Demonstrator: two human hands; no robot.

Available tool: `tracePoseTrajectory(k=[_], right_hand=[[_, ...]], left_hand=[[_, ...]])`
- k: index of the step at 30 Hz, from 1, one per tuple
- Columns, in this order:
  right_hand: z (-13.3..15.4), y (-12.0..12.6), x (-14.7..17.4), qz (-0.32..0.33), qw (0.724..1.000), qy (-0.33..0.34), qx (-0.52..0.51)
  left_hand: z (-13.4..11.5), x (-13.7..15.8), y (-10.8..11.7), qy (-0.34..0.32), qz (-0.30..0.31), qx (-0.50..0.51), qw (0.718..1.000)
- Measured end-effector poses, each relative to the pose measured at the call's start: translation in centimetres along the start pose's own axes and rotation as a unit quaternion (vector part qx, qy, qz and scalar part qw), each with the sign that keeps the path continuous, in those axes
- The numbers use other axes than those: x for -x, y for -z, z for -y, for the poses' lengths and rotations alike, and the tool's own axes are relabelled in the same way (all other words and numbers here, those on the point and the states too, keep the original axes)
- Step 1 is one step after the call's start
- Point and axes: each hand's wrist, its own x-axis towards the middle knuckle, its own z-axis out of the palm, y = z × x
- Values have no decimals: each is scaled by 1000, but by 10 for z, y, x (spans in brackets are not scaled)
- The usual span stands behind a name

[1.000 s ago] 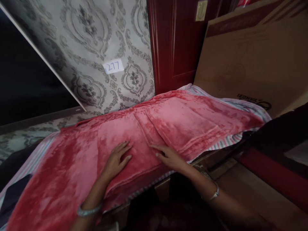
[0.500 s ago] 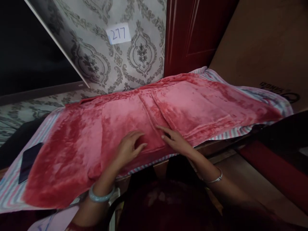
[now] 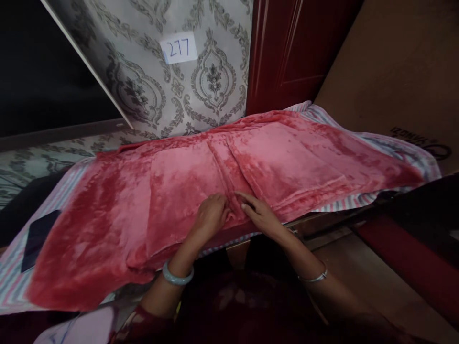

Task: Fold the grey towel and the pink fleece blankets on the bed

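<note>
A red plush cloth is spread out, with two paler squared areas on either side of a creased strip in the middle; whether it is a blanket or a garment I cannot tell. My left hand is closed at the near end of that strip, pinching a small bunched fold of the plush. Just to its right, my right hand rests on the same cloth, its index finger stretched out and apart from the thumb.
Under the plush lies a striped sheet, showing along the edges. A dark phone lies at the left end. Behind are a dark screen, a wall label, a red door panel and a large cardboard box.
My left hand has moved right and closed on the cloth near the middle creases, bunching it there. My right hand has stayed almost in place.
</note>
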Motion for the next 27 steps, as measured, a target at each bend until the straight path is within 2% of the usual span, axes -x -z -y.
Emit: tracePoseTrajectory(k=[4, 9, 13, 17, 20, 23, 27], right_hand=[[5, 2, 2, -10, 1000, 18, 24], [28, 7, 2, -66, 983, 77, 154], [36, 5, -12, -27, 968, 121, 218], [30, 3, -29, 2, 969, 131, 211], [29, 4, -34, -21, 971, 146, 189], [30, 4, -35, -30, 972, 154, 172], [28, 4, -37, -38, 973, 167, 155]], left_hand=[[3, -1, 10, -6, -45, 25, 999], [3, -2, 17, -38, -81, -7, 996], [-1, -1, 15, -44, -97, -48, 993], [3, 13, 19, -38, -97, -61, 993], [21, 37, 28, 2, -96, -85, 992], [50, 68, 41, 50, -88, -115, 988], [78, 101, 57, 64, -95, -74, 991]])
